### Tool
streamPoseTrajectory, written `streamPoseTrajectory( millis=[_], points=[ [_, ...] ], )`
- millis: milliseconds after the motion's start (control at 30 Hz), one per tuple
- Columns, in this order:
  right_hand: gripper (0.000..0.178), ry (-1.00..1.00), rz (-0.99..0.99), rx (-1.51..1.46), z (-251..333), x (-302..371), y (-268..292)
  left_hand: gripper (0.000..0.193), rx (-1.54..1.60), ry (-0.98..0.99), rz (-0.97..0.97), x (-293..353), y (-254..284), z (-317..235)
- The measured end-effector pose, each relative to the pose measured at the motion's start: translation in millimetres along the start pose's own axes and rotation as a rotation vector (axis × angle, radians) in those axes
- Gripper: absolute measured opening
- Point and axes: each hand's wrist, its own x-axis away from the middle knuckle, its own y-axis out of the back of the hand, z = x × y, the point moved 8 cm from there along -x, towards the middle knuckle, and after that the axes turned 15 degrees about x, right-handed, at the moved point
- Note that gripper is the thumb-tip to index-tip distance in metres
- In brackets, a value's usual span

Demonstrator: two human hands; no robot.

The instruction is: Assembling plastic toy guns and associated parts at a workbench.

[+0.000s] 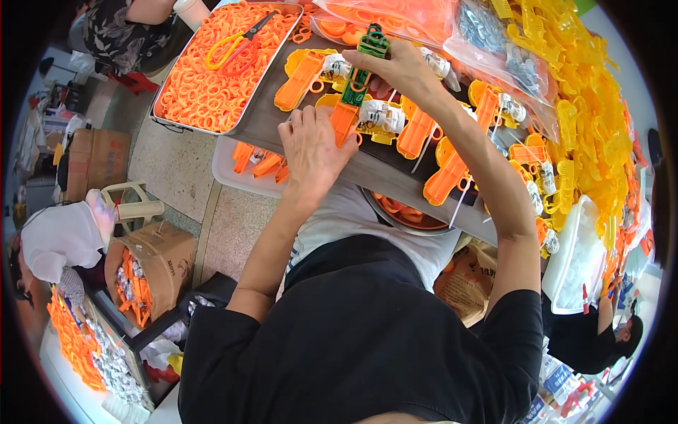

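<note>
At the table's near edge, my left hand (311, 148) closes on the orange handle-like part (344, 121) of a toy gun. Its fingers curl over the far side and the thumb lies along the right. My right hand (404, 69) reaches in from the right and grips the green plastic piece (355, 86) joined to the orange part. An orange ring is visible on that green piece. Beside both hands lie several similar orange toy bodies (415, 131) with yellow shells and white wrapped parts (381, 116). My fingers hide part of the contact points.
A metal tray (157, 113) of orange rings stands left, with yellow-and-red-handled scissors (236, 46) on top. Yellow parts (579, 106) pile up at right, beside plastic bags (487, 42). Under the table edge are a white bin (224, 164) and a metal bowl (431, 230). Other people sit nearby.
</note>
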Motion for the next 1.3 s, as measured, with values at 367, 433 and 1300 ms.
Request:
streamPoseTrajectory(
  millis=[367,433,1300],
  points=[
    [0.053,0.049,-0.007,0.096,2.9,-5.5,-5.0,0.045,0.025,-0.060,-0.023,-2.5,2.9,-4.7],
    [0.053,0.046,-0.002,0.093,1.9,-7.0,-5.4,0.045,0.024,-0.054,-0.021,-3.3,3.1,-5.1],
    [0.050,0.000,-0.178,-0.024,4.3,-110.5,-20.2,0.027,0.041,-0.025,-0.106,-83.6,14.3,62.3]
  ],
)
